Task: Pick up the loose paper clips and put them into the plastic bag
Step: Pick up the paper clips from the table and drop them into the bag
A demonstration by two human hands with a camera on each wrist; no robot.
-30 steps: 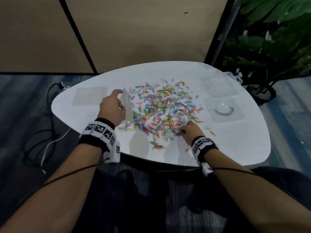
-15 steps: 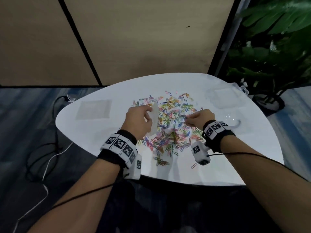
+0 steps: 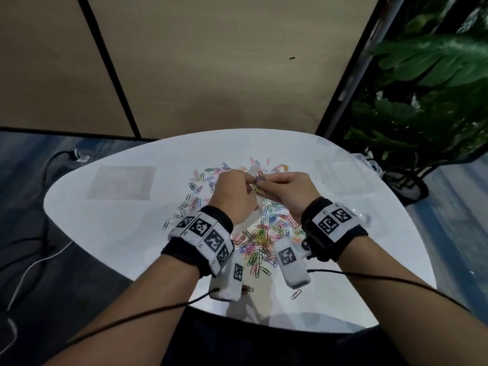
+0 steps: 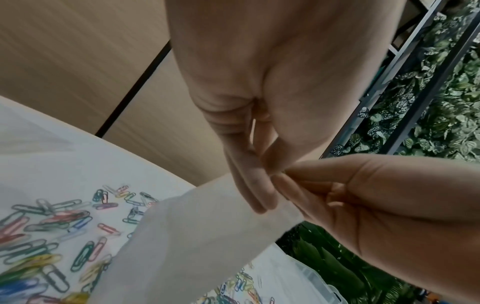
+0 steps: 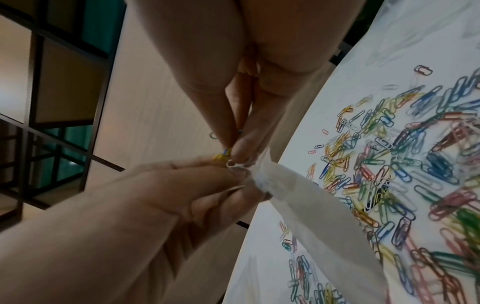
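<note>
- Both hands have lifted off the table (image 3: 111, 228) and met above the pile since a second ago, when the right one was down picking among the clips.
- Left hand (image 3: 232, 196) pinches the top edge of the plastic bag (image 4: 197, 232), fingers (image 4: 255, 185) curled tight on the mouth; the bag hangs down from that grip, over the middle of the table.
- Right hand (image 3: 287, 191) is right against it, fingers (image 5: 244, 142) pressed together on a small bunch of paper clips (image 5: 224, 155), yellow and blue showing, held at the bag's opening.
- Whether any clip is inside the bag, I cannot tell.
- Loose paper clips (image 3: 260, 241) lie scattered in many colours across the table centre, under and around both wrists, with one stray clip (image 3: 296, 294) near the front edge.
- Another flat clear bag (image 3: 122, 182) sits far left on the table.
- Clear plastic containers (image 3: 369, 165) are at the far right edge, beside a leafy plant (image 3: 422, 88).
</note>
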